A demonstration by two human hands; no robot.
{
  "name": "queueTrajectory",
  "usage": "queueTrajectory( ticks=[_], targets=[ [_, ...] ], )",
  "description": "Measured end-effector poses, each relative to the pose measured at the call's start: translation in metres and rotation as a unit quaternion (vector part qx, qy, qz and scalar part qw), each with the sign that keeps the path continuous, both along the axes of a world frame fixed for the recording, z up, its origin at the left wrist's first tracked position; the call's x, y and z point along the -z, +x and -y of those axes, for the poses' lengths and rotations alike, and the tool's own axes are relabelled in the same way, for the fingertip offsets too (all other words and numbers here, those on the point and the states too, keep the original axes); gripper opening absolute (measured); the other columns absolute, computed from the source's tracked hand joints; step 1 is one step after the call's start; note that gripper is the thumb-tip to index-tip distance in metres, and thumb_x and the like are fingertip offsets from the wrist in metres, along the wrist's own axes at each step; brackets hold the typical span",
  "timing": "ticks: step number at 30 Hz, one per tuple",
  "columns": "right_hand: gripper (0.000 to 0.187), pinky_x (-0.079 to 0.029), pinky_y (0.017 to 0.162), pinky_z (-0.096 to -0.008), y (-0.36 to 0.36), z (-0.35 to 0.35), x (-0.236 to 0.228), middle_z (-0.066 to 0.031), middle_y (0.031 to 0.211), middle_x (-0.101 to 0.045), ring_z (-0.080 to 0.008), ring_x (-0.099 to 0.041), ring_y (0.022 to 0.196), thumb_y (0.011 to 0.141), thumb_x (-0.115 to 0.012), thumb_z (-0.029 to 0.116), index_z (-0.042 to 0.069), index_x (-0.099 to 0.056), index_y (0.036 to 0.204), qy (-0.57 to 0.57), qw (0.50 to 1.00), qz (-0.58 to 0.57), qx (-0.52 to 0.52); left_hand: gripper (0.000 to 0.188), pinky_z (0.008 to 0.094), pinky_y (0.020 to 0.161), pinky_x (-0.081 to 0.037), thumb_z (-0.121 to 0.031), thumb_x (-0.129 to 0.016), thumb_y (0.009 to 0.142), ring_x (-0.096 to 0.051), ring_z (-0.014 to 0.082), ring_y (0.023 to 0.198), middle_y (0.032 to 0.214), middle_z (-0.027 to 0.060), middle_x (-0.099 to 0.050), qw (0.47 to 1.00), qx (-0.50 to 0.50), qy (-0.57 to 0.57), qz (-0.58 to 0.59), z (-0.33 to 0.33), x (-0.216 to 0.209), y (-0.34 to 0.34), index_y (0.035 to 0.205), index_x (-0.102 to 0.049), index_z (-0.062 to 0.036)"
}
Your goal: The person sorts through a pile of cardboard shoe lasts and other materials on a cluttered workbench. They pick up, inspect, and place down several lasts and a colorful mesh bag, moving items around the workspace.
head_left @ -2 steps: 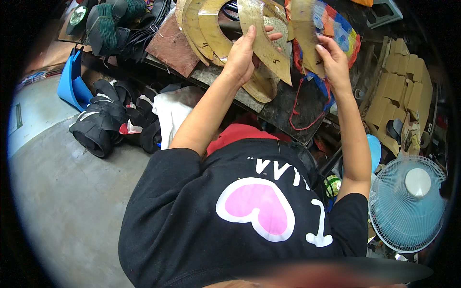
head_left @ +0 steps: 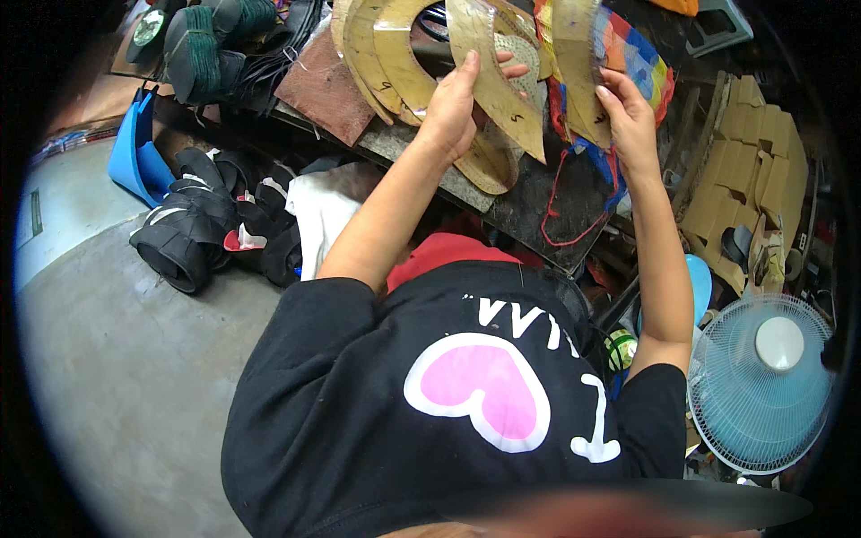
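Observation:
My left hand point(head_left: 451, 115) is closed on a curved, yellowish flat template point(head_left: 502, 94), its thumb on top and some fingertips showing past the far edge. The template narrows to a point at its near end. In my right hand point(head_left: 633, 118) a second curved template point(head_left: 577, 67) is pinched near its lower end. Both are held above the table, side by side and apart. Beneath and left of my left hand lie several more yellowish curved templates point(head_left: 387, 76), overlapping. A pale perforated piece point(head_left: 518, 58) shows partly behind the left template.
The dark worktable point(head_left: 538, 211) carries a reddish-brown board point(head_left: 325, 90) and a multicoloured bag point(head_left: 639, 63) with a red cord. Black bundled pieces point(head_left: 184, 238) lie on the floor at left. A fan point(head_left: 762, 386) and cardboard point(head_left: 749, 152) stand at right.
My right hand and its template have shifted very slightly to the right. My left hand keeps its hold, hardly moved.

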State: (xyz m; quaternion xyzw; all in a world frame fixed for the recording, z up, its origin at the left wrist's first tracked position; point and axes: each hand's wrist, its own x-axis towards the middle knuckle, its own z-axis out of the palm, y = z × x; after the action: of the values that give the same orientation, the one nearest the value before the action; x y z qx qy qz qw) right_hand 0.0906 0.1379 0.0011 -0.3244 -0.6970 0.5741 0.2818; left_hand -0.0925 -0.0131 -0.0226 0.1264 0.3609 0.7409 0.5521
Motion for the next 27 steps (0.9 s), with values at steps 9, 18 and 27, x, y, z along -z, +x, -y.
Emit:
queueTrajectory(
  ticks=[9,18,27],
  targets=[
    [0.022,-0.049,0.078,-0.0335,-0.026,0.06,-0.011,-0.0111,0.095,-0.065,-0.0254,-0.064,0.086,0.088,-0.062,0.01,0.002,-0.066,0.109,0.225,0.961,0.127,-0.094,0.04,0.0326,0.093,-0.049,-0.027,-0.057,0.097,-0.062,0.0173,0.105,0.113,0.0102,-0.066,0.995,0.016,-0.015,-0.096,0.003,-0.01,0.018,0.127,-0.052,-0.0008],
    [0.023,-0.048,0.073,-0.028,-0.039,0.064,-0.016,-0.0067,0.1,-0.06,-0.0155,-0.058,0.081,0.088,-0.062,0.006,0.006,-0.067,0.11,0.181,0.964,0.107,-0.165,0.025,0.0312,0.063,-0.057,-0.006,-0.057,0.089,-0.066,0.0186,0.069,0.088,0.0117,-0.066,0.959,-0.175,-0.038,-0.22,0.058,-0.041,-0.066,0.111,-0.048,0.001],
    [0.026,-0.046,0.082,-0.0249,-0.016,0.043,0.0,-0.0049,0.107,-0.058,-0.0123,-0.056,0.094,0.093,-0.059,0.009,0.001,-0.063,0.116,0.126,0.969,0.139,-0.159,0.054,0.0453,0.08,-0.055,-0.019,-0.068,0.074,-0.066,0.0348,0.09,0.1,0.0177,-0.064,0.778,-0.272,-0.352,-0.443,0.107,0.013,-0.22,0.12,-0.05,0.0002]
  ],
)
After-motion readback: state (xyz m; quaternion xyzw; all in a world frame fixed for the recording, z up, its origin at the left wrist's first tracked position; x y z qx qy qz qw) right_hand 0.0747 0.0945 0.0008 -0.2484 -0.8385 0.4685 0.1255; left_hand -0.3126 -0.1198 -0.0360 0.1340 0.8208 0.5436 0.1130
